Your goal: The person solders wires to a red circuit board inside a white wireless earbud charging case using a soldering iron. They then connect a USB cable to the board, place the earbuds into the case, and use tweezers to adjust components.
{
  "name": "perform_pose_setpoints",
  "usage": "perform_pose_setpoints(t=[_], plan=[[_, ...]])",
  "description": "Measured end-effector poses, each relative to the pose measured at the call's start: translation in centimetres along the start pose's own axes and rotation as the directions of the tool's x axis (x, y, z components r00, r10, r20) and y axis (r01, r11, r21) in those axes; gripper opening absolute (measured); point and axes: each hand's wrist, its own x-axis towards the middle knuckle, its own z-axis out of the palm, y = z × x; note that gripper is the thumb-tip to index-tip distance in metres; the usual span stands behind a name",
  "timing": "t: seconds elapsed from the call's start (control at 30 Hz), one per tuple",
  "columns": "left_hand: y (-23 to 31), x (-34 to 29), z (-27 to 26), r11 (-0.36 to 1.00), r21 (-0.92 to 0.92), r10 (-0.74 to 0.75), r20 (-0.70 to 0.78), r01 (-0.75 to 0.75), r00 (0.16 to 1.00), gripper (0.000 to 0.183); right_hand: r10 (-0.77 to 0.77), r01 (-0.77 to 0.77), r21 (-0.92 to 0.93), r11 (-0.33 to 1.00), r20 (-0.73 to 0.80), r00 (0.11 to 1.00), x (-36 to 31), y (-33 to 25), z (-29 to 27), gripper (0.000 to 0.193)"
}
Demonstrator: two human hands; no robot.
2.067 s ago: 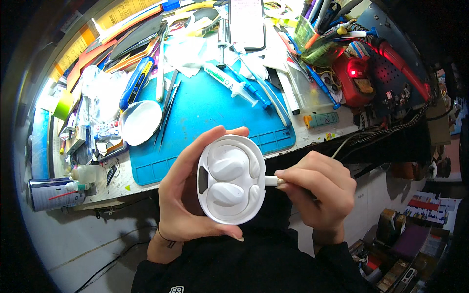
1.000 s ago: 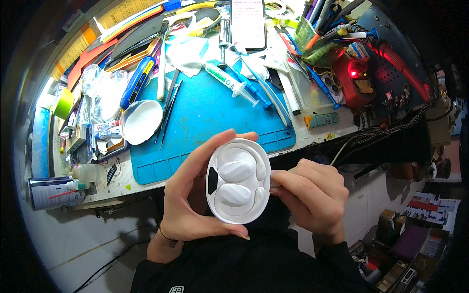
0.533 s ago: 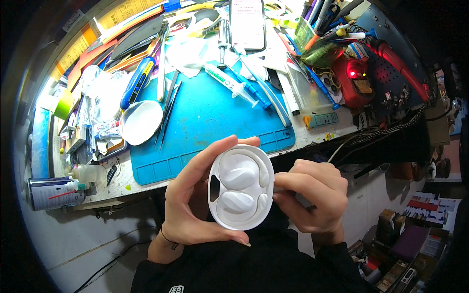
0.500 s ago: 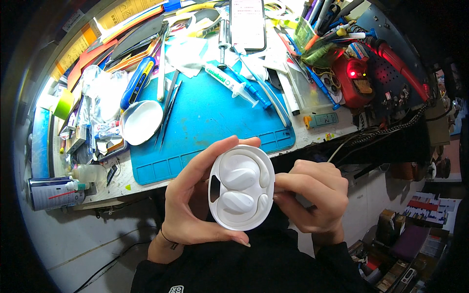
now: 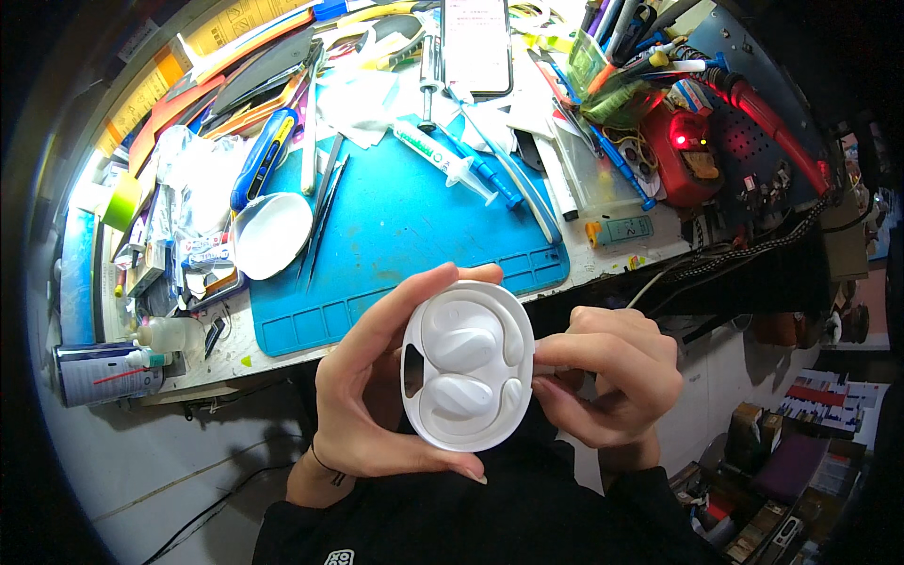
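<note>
A white oval earbud case (image 5: 513,419) is held upright over my lap, its open face toward me. Two white earbuds (image 5: 463,349) sit in its moulded hollows, and a dark slot shows on its left side. My left hand (image 5: 367,386) wraps around the case's left side, thumb below and fingers above. At the case's right edge, my right hand (image 5: 617,372) is closed in a pinch. A pale thin cable (image 5: 650,284) runs from behind that hand toward the bench; its plug end is hidden between the fingers.
Ahead lies a blue work mat (image 5: 377,235) with tweezers (image 5: 325,217), a syringe (image 5: 443,160) and a white oval lid (image 5: 273,235). A phone (image 5: 477,47) lies at the back. A red device (image 5: 683,155) with a lit lamp stands right. Tools crowd the left side.
The case has tilted slightly and shifted a little down and right in my left hand. My right hand has moved slightly right, still pinching at the case's edge.
</note>
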Motion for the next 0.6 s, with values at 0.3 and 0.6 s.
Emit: perform_pose_setpoints(t=[0.3, 0.6], plan=[[-0.6, 0.0, -0.2, 0.998, -0.002, 0.057, -0.042, -0.058, 0.997, 0.134, 0.015, -0.016, 0.043, 0.999, 0.021, 1.0, 0.0, 0.6, -0.5, 0.028], [0.2, 0.2, 1.2, 0.883, -0.455, -0.311, -0.378, 0.118, 0.872, 0.138, 0.101, -0.106, -0.063, 0.992, -0.066, 0.993, 0.4, -0.3, -0.7, 0.025]])
